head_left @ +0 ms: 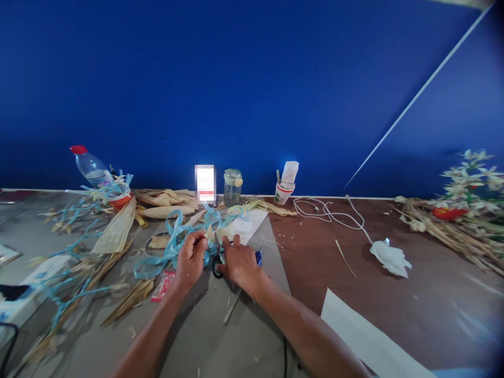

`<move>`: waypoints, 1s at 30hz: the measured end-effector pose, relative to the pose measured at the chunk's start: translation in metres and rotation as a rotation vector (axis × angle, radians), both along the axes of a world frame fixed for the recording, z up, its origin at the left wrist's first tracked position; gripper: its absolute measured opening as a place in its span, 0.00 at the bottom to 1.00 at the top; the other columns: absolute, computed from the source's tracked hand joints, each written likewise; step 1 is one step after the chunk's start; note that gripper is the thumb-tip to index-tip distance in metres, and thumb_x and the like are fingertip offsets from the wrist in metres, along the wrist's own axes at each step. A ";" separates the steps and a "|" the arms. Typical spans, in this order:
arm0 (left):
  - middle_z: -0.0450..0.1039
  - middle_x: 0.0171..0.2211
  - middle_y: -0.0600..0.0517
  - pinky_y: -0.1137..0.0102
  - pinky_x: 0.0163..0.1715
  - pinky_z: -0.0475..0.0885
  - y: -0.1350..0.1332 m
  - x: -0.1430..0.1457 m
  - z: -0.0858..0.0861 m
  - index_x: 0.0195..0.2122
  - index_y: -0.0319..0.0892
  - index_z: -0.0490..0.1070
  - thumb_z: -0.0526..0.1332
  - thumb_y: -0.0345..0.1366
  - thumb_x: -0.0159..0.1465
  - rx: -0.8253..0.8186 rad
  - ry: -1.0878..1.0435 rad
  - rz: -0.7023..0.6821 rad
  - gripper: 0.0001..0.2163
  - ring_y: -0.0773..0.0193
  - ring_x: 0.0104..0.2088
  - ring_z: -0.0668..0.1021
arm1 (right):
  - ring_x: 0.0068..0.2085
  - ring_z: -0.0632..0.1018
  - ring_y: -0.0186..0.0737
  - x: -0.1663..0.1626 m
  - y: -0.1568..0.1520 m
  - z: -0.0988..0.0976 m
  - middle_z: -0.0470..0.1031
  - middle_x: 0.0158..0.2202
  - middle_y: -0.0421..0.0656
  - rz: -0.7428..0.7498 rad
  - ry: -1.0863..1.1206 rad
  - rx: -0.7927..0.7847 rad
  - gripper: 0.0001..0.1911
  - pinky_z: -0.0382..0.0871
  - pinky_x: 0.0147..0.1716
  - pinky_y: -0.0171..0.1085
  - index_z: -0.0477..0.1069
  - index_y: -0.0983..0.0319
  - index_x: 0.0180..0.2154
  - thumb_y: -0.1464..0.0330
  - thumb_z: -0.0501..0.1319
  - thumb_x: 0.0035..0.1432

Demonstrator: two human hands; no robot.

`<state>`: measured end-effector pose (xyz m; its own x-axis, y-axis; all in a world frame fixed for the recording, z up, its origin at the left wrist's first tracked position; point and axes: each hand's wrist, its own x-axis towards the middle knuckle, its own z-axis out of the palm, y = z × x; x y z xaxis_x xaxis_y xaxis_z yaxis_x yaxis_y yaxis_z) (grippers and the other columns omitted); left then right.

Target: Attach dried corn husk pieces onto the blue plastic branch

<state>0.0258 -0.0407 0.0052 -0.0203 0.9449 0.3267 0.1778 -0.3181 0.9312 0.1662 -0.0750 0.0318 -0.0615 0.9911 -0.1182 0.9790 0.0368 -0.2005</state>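
My left hand [191,258] is closed in a pinch on a small pale dried-husk piece [208,233]. Close beside it, my right hand [241,260] has its fingers bent down over scissors [216,266]; the thumb is at the dark handle loop, and the blades point away from me near the husk piece. The grip under the palm is hidden. Light blue ribbon [173,244] lies in loops around the left hand. A blue-tipped object [259,256] shows past the right hand, mostly covered. Beyond the fingers is a white sheet [258,223].
Dried husks [165,199] lie along the blue wall, with a glass jar [232,189] and a paper cup [283,193]. A tilted plastic bottle [92,167] is at left. A white cable [334,216] runs right, near a crumpled tissue [390,257] and white flowers [472,173].
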 end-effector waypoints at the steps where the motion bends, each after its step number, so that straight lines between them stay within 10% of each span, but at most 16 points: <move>1: 0.65 0.22 0.56 0.72 0.23 0.63 0.000 0.000 0.000 0.32 0.41 0.68 0.59 0.41 0.57 -0.001 0.006 0.002 0.08 0.68 0.22 0.67 | 0.43 0.78 0.53 0.000 0.000 0.000 0.63 0.53 0.57 0.006 -0.007 0.000 0.38 0.70 0.39 0.45 0.55 0.60 0.58 0.56 0.65 0.49; 30: 0.69 0.23 0.54 0.70 0.28 0.69 0.006 -0.003 -0.003 0.28 0.41 0.68 0.61 0.42 0.56 -0.104 -0.081 -0.048 0.09 0.66 0.24 0.73 | 0.45 0.75 0.51 0.005 0.001 0.000 0.77 0.38 0.53 0.158 -0.004 0.161 0.12 0.62 0.44 0.45 0.71 0.66 0.41 0.71 0.56 0.55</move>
<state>0.0231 -0.0343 0.0024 0.0036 0.9742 0.2258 0.0876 -0.2252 0.9704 0.1717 -0.0743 0.0322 -0.2169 0.9754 0.0404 0.9593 0.2206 -0.1760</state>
